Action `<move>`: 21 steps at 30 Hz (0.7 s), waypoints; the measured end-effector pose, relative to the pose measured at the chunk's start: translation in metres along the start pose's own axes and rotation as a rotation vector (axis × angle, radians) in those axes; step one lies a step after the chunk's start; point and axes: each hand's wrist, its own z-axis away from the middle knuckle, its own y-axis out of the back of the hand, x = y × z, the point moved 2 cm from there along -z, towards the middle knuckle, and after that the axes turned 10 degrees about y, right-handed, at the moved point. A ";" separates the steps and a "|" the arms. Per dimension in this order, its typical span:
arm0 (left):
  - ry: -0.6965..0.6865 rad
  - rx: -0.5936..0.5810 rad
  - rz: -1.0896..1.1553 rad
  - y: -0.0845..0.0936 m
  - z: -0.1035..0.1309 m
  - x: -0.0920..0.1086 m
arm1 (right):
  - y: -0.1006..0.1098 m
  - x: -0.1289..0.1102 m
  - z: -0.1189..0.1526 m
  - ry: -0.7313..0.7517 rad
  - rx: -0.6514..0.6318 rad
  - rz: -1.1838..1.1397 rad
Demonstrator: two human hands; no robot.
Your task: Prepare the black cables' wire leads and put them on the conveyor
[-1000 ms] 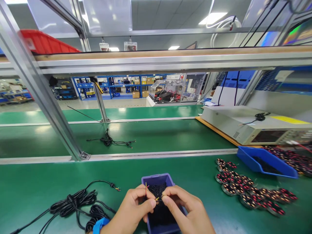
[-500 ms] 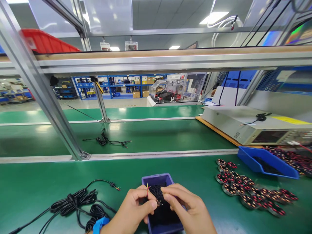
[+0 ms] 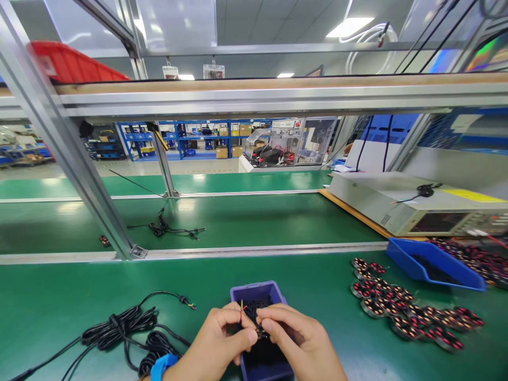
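Note:
My left hand (image 3: 222, 336) is closed in a pinch on a cable end, with thin yellow and red wires (image 3: 242, 311) sticking up between the fingers. Thumb and forefinger of my right hand (image 3: 296, 338) are pressed together close beside the left fingertips; what they hold, if anything, is too small to make out. Both hands are over a purple bin (image 3: 254, 290) that contains many small black pieces (image 3: 257, 305). To the left lie coiled black cables (image 3: 130, 325), one with bare coloured wire ends pointing toward the bin.
Copper-wound motor parts (image 3: 408, 309) spread across the green bench at right, beside a blue tray (image 3: 436, 264) with dark bits. A grey instrument (image 3: 397, 198) stands behind. Metal posts (image 3: 87, 159) and a shelf beam (image 3: 254, 100) frame the bench. Another cable bundle (image 3: 161, 227) lies farther back.
My right fingertips have shifted slightly left, closer to the left hand's. The left hand keeps its pinch with the wires upright. The view has shifted a little.

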 end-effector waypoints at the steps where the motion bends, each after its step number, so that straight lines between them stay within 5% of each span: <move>1: -0.003 0.004 -0.002 0.000 0.000 0.000 | 0.000 -0.001 -0.001 0.011 -0.024 0.006; 6: -0.001 0.022 0.033 0.000 0.000 0.002 | -0.001 -0.008 -0.004 0.118 -0.185 0.045; 13: -0.010 0.037 0.167 0.002 0.003 0.000 | -0.004 -0.002 -0.002 0.198 -0.121 0.155; 18: -0.033 -0.022 0.135 0.000 0.005 0.002 | 0.005 -0.003 -0.008 0.098 -0.267 0.083; 21: -0.028 -0.072 0.078 0.000 0.007 -0.003 | 0.017 0.005 -0.016 0.033 -0.203 0.205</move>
